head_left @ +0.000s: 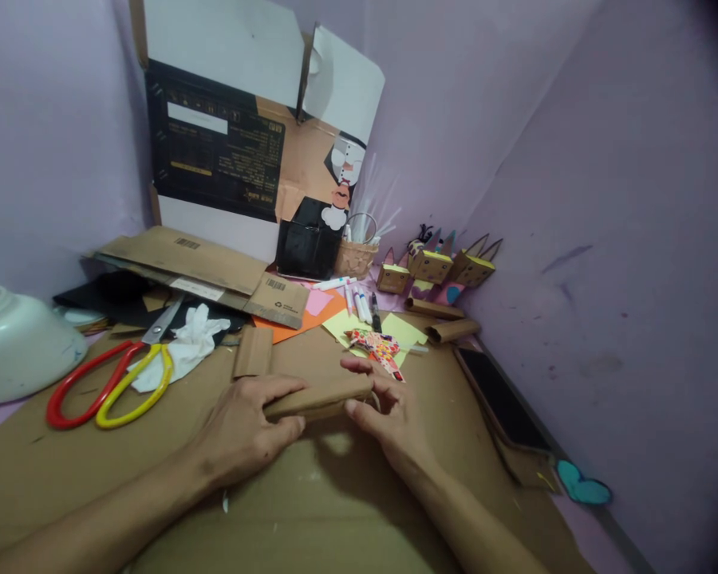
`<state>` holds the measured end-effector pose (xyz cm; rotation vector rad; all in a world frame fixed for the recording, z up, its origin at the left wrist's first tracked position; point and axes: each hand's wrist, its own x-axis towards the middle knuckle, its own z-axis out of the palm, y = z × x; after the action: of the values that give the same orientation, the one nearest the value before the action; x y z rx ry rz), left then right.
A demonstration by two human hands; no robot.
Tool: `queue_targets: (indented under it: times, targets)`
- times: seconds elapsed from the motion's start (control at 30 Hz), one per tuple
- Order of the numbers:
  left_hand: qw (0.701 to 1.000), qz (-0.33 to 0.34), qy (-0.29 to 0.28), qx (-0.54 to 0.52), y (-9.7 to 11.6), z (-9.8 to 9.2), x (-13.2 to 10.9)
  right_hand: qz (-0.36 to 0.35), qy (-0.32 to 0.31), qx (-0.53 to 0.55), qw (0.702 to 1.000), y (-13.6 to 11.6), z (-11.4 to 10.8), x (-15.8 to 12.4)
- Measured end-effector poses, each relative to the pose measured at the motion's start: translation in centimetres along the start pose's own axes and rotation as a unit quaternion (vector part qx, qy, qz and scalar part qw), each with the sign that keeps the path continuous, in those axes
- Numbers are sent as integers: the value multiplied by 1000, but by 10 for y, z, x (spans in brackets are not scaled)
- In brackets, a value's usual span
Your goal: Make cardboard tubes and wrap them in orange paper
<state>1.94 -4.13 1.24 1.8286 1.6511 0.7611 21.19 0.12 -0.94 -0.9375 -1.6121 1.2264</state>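
Observation:
A folded strip of brown cardboard (323, 399) is held between my two hands, a little above the cardboard-covered table (299, 510). My left hand (248, 422) grips its left end, thumb on the near side and fingers over the far side. At the other end, the thumb and fingers of my right hand (388, 406) close around the strip's tip. Just beyond my left hand lies another flat piece of cardboard (253, 352). A colourful patterned item (376, 346) rests past my right fingertips, on yellow paper (408, 328).
Scissors (149, 351) with red and yellow handles lie left, beside crumpled white tissue (195, 343) and a white bowl (21, 343). Markers (359, 303), cardboard animal figures (431, 267) and an open printed box (221, 143) stand behind. A phone (506, 399) lies right.

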Motion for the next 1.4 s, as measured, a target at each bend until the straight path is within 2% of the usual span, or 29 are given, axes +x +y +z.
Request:
queue_targets:
  times: [0.13,0.23,0.3,0.33,0.37,0.43,0.53,0.6,0.73,0.8,0.97,1.03,1.1,1.17,1.23,1.33,1.4]
  targets:
    - [1000,-17,4,11,-1,-3,0,5,-9,16,1000,4,-5,2]
    - [999,-27,12,28,-3,-11,2,12,34,68,997,8,-13,4]
    - [999,-9,-1,38,-2,-16,3,1,58,99,993,9,-17,5]
    - [999,10,-17,41,-1,-18,4,3,47,103,994,8,-17,5]
    - [998,35,-40,46,1,-20,4,14,18,98,995,7,-17,4]
    - [989,98,-96,60,6,-22,3,60,-82,78,992,2,-12,3]
    - [969,172,-157,81,11,-22,2,115,-229,50,965,-5,-2,-1]
    - [973,177,-134,68,10,-22,1,130,-254,51,957,-7,2,-3]
    - [993,113,10,-15,1,-24,1,168,-201,166,951,0,4,-6]
    - [992,91,38,-73,-5,-25,1,166,-194,216,942,3,5,-7]
    - [984,63,-23,-167,-8,-22,-5,155,-229,267,923,-1,10,-8]
    - [979,89,-38,-181,-5,-20,-7,154,-251,275,915,-3,12,-10]
    - [970,145,-46,-190,-3,-20,-9,152,-276,279,907,-4,13,-13]
    - [961,195,-48,-192,0,-21,-10,134,-279,273,911,-5,14,-18]
    - [956,223,-48,-186,3,-23,-11,84,-241,244,936,-8,12,-21]
    - [950,271,-26,-154,13,-28,-13,-51,-159,125,978,-21,7,-23]
    - [939,321,-7,-121,20,-31,-14,-165,-145,-12,975,-32,3,-20]
